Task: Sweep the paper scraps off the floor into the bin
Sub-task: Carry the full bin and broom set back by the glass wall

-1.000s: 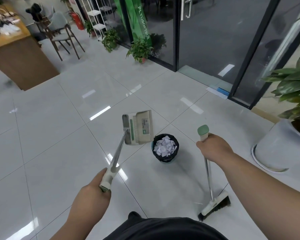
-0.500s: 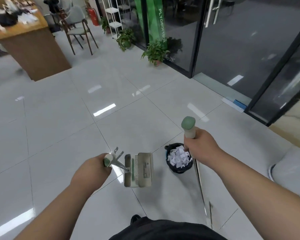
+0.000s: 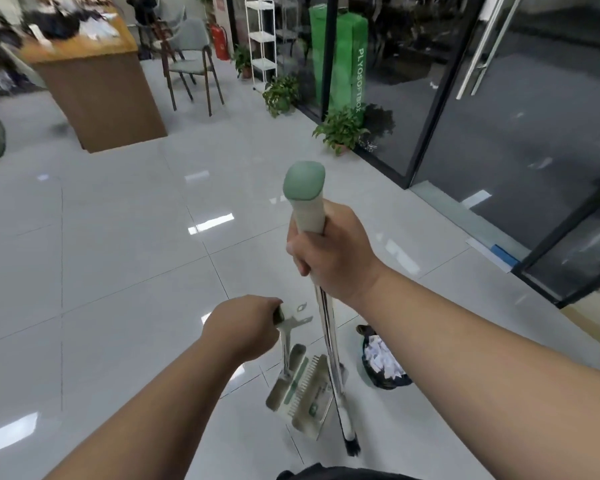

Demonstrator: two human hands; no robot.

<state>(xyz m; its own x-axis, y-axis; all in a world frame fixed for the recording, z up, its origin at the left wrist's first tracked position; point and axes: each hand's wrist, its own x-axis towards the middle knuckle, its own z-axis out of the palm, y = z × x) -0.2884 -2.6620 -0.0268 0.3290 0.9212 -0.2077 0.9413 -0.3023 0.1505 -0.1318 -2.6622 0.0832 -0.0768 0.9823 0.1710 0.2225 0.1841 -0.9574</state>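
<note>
The right hand (image 3: 329, 258) grips the seemingly light, stiff broom (image 3: 329, 341) just below its capped top, the left hand (image 3: 243, 327) grips the dustpan (image 3: 305, 393) by its thin handle's end, and the flimsy paper scraps (image 3: 383, 356) sit in the bin (image 3: 388, 384) on the floor just beside them.

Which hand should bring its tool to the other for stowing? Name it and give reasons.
Left, probably. The left hand grips the dustpan, which hangs free right beside the broom; the right hand holds the broom upright, bristles down at the floor.
</note>
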